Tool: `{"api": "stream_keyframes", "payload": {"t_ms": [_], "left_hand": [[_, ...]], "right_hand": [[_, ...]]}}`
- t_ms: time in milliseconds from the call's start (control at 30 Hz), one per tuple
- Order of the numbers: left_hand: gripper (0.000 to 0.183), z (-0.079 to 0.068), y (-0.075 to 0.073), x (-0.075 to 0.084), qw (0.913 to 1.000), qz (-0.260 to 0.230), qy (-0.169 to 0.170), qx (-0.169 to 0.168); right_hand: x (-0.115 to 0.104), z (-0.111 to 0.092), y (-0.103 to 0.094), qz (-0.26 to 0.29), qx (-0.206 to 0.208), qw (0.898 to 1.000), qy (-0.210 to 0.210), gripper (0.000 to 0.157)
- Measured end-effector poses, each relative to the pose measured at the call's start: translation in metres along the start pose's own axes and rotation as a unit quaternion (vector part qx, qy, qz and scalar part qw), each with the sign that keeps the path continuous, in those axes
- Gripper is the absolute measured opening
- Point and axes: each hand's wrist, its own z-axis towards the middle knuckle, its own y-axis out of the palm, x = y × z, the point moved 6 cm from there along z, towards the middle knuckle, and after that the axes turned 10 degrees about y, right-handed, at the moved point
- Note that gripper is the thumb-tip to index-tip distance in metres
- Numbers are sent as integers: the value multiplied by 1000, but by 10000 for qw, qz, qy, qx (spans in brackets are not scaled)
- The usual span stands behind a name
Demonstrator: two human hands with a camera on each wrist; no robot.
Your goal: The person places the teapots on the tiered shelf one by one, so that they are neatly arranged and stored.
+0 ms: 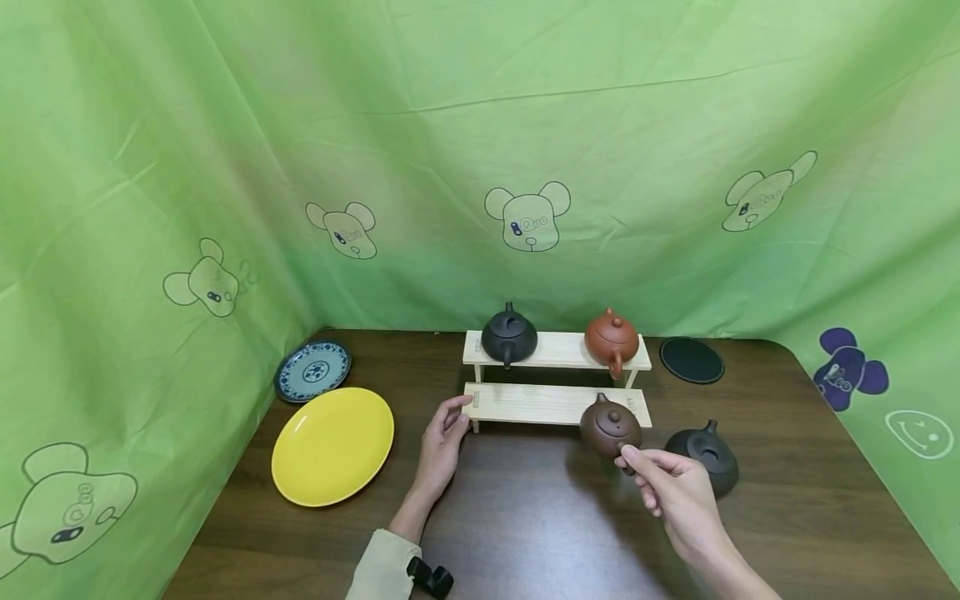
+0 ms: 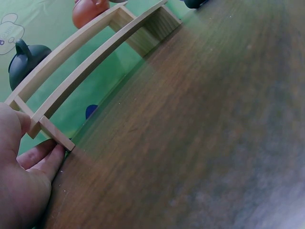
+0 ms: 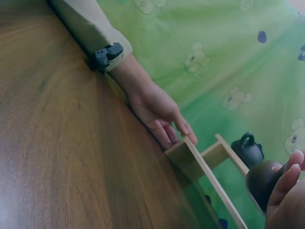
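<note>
My right hand (image 1: 678, 496) pinches the handle of a dark brown teapot (image 1: 609, 427) between thumb and fingers. Its spout points away from me and overlaps the front edge of the lower tier (image 1: 525, 403) of a two-step wooden stand. The same teapot (image 3: 262, 183) shows partly behind the fingers in the right wrist view. My left hand (image 1: 442, 446) holds the left end of the lower tier, thumb by the top corner and fingers at the leg (image 2: 57, 133). On the upper tier (image 1: 561, 350) sit a black teapot (image 1: 509, 336) at left and a reddish-orange teapot (image 1: 611, 337) at right.
Another black teapot (image 1: 708, 458) stands on the table beyond my right hand. A dark round coaster (image 1: 692, 360) lies right of the stand. To the left are a yellow plate (image 1: 332, 447) and a blue patterned plate (image 1: 313, 371). Green cloth (image 1: 450, 167) hangs around the table.
</note>
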Motion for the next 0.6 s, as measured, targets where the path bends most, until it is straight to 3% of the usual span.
{"api": "stream_keyframes", "payload": {"t_ms": [167,400,600], "left_hand": [[28,0,1,6,9999,73,150,19],[29,-2,3,20,9969,176,762,-8],[28,-1,2,13,9984,147,541,15]], "right_hand": [[2,5,7,54,-38,10000,63,20],[3,15,18,51,-50,9998,208,20],[6,22,31,250,-60,9990,356,20]]}}
